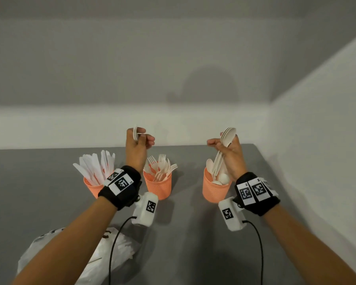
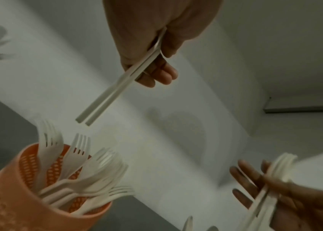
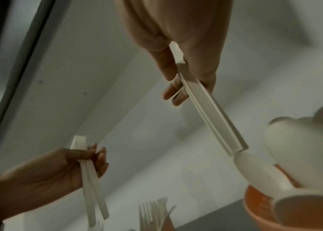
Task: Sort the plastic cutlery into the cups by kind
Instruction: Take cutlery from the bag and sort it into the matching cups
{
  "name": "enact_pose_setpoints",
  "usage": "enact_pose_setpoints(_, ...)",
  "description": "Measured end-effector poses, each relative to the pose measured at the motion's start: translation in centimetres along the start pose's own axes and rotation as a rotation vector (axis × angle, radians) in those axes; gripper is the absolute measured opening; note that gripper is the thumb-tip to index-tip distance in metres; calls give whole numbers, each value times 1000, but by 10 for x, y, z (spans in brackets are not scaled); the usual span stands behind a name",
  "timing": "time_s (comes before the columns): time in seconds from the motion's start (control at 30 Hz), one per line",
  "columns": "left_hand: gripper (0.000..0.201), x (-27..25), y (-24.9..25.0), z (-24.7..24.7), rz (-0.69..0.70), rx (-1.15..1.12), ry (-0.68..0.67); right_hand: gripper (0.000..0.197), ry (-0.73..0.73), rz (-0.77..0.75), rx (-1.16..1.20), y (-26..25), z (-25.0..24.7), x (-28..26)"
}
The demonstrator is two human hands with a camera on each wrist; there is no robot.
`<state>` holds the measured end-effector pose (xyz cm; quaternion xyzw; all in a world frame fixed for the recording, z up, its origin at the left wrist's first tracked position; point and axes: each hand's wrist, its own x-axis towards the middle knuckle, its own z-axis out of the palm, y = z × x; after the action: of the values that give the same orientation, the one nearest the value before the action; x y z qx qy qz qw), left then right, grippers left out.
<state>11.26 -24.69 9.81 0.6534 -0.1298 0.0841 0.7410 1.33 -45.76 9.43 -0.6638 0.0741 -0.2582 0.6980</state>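
I see both hands raised above the three cups near the counter's (image 1: 185, 233) far edge. My left hand (image 1: 137, 147) grips forks (image 3: 89, 179); my right hand (image 1: 228, 153) grips spoons (image 1: 224, 149).

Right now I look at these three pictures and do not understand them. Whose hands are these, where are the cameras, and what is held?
A person works with bare hands. One camera sits on the head, one on each wrist. On the grey table stand three orange cups: knives cup, forks cup, spoons cup. A plastic bag lies near. The left hand grips two forks; the right hand grips a few stacked spoons above the spoons cup.
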Motion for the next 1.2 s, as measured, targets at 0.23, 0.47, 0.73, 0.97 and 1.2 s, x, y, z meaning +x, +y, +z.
enact_pose_setpoints(0.23, 33, 9, -32, -3, 16, -21, 34, 38, 70, 25, -103, 35, -15, 9)
enact_pose_setpoints(0.47, 30, -6, -77, -5, -79, 132, 31, 54, 113, 114, -257, 60, -22, 1)
enact_pose_setpoints(0.73, 36, -22, -82, 1, -65, 358, -82, 53, 104, -13, -544, 59, -22, 2)
enact_pose_setpoints(0.97, 39, -4, -69, 0, 29, 509, -123, 42, 86, 48, -655, 62, -27, 3)
enact_pose_setpoints(1.2, 39, 4, -63, -2, 132, 732, -332, 50, -74, -51, -875, 64, -22, 4)
